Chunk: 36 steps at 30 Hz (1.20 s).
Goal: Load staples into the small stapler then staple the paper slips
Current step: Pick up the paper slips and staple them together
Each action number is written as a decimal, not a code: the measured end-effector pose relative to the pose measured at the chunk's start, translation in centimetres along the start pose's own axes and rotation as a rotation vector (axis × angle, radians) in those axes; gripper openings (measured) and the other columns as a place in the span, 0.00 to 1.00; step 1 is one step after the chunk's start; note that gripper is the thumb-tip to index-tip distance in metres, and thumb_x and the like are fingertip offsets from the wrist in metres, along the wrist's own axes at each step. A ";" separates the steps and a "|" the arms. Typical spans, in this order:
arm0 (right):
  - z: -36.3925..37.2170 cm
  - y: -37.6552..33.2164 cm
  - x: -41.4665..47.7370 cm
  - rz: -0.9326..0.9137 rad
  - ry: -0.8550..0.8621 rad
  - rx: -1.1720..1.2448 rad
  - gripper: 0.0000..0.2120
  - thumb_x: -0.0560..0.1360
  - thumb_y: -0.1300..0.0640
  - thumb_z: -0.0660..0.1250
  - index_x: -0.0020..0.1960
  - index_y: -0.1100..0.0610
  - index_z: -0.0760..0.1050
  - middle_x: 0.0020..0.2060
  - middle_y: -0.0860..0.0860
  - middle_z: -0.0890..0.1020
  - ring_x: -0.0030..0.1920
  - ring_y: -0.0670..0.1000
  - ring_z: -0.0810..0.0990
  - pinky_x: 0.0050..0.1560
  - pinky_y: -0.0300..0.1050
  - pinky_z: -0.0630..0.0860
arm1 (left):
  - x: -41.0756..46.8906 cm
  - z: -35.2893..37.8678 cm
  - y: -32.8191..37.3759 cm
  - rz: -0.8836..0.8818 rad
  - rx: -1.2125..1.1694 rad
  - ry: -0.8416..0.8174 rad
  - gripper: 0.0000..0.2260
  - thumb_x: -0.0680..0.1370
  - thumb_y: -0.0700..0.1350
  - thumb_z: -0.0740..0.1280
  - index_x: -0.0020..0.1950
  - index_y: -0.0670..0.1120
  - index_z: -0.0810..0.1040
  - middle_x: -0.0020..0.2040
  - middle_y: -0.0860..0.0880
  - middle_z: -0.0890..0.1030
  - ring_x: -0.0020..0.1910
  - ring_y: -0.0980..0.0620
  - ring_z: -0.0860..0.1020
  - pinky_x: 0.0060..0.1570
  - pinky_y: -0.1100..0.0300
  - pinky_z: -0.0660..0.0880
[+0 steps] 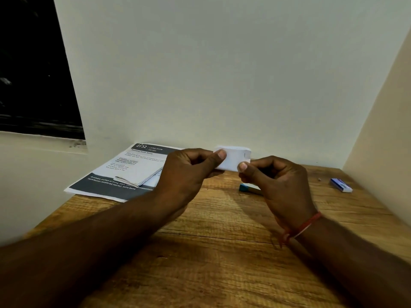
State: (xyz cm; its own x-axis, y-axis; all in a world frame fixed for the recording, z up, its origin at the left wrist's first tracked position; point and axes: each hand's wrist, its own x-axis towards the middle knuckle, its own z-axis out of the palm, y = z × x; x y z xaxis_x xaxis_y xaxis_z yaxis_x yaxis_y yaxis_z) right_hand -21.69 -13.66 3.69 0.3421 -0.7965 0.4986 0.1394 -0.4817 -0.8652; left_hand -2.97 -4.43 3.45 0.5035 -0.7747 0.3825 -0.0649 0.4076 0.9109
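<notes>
Head view, looking down at a wooden table (222,252) set in a pale corner. Both hands hold a small white stack of slips (233,158) in the air above the table's far edge. The left hand (189,172) pinches the stack's left end, with the thumb on top and the fingers curled beneath. The right hand (278,181) pinches the lower right corner between thumb and curled fingers.

A short dark mark near the stack's right edge looks like a staple, so the step in hand is probably checking or squaring the stack. To do it well, keep the edges flush, grip only at the ends, and leave the stapled edge in view to confirm the staple lies flat.

A teal stapler (244,187) lies on the table just below the slips, partly hidden by the right hand, and neither hand touches it. A small blue and white box (341,185), likely holding staples, lies well apart to the right. A printed sheet (124,174) lies to the left.
</notes>
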 end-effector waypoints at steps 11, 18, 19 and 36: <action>0.3 -0.8 -0.3 -0.060 0.025 -0.023 0.08 0.78 0.56 0.80 0.48 0.61 0.86 0.39 0.55 0.90 0.41 0.54 0.91 0.47 0.47 0.89 | -0.2 0.7 0.6 0.120 0.213 0.079 0.11 0.82 0.50 0.78 0.47 0.43 0.89 0.43 0.45 0.91 0.46 0.49 0.91 0.56 0.41 0.87; 0.3 -0.9 -0.3 -0.044 0.002 0.045 0.12 0.76 0.61 0.81 0.52 0.65 0.81 0.38 0.56 0.90 0.40 0.57 0.91 0.46 0.53 0.90 | -0.1 0.4 0.5 0.173 0.289 0.106 0.13 0.81 0.49 0.80 0.42 0.43 0.85 0.38 0.46 0.87 0.38 0.48 0.86 0.42 0.51 0.80; 0.3 -0.9 -0.3 -0.021 -0.005 0.082 0.13 0.76 0.62 0.81 0.54 0.64 0.80 0.39 0.57 0.90 0.40 0.59 0.91 0.47 0.57 0.90 | -0.1 0.3 0.4 0.181 0.302 0.112 0.13 0.81 0.49 0.80 0.42 0.43 0.84 0.36 0.47 0.86 0.37 0.49 0.84 0.40 0.53 0.79; -0.2 -0.4 0.2 -0.071 -0.079 -0.144 0.17 0.76 0.63 0.81 0.63 0.51 0.84 0.39 0.53 0.88 0.42 0.52 0.90 0.44 0.44 0.88 | -0.1 -0.1 -0.4 -0.093 0.073 -0.204 0.11 0.81 0.42 0.79 0.62 0.41 0.88 0.49 0.41 0.92 0.48 0.49 0.90 0.58 0.47 0.87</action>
State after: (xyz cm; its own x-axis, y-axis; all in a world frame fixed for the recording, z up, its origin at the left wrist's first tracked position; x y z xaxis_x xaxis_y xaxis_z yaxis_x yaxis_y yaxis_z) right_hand -21.80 -13.74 4.13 0.4085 -0.7305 0.5472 0.0335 -0.5871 -0.8088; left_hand -2.90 -4.40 3.02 0.3266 -0.8920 0.3127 -0.0921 0.2992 0.9497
